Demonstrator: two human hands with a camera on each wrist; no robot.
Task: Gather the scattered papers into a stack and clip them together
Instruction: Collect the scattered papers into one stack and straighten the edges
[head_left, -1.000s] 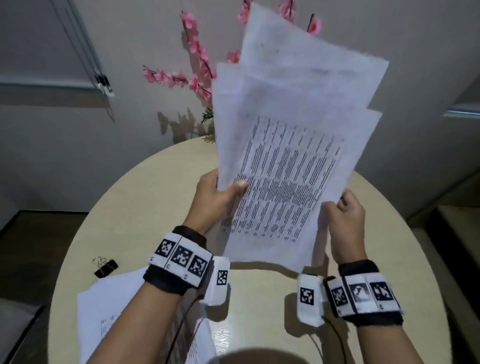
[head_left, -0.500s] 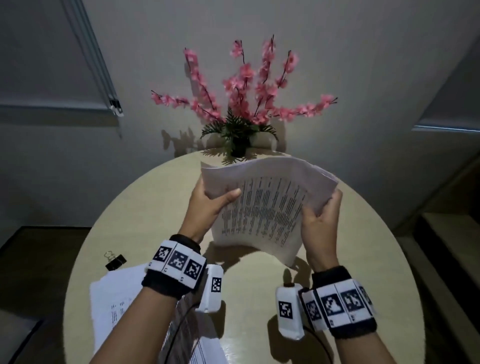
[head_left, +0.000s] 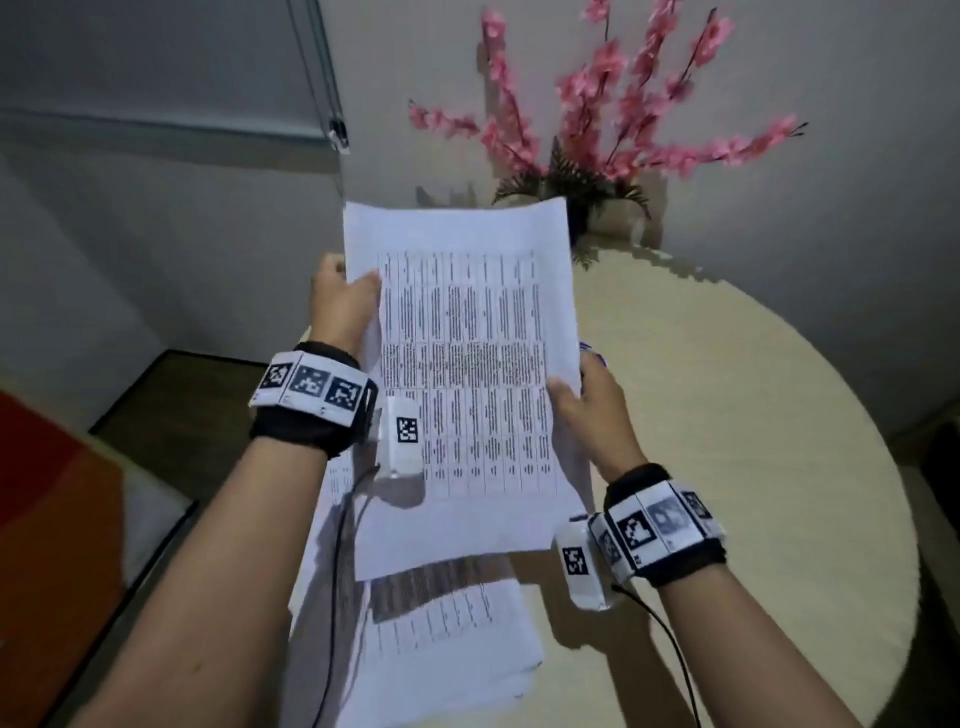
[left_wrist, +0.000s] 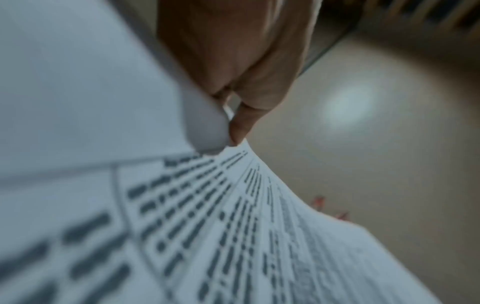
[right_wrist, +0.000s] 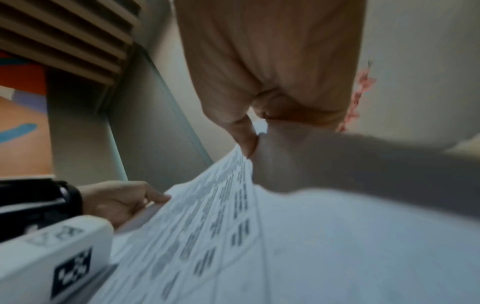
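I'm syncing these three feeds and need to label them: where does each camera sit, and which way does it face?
Head: worn on the head, looking down at the held papers, table and both forearms.
Left wrist: on the left wrist, looking along the left hand at its grip.
Right wrist: on the right wrist, along the right hand; left hand visible too.
All share the printed sheet.

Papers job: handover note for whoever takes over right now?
Left hand: pinches the left edge of the held sheets.
Right hand: grips their right edge.
The held sheets are lifted, squared, over the table's left side.
More papers lie on the table beneath them.
No clip shows in any view.
Done: part gathered.
Left: join both piles, find the clip, clip them.
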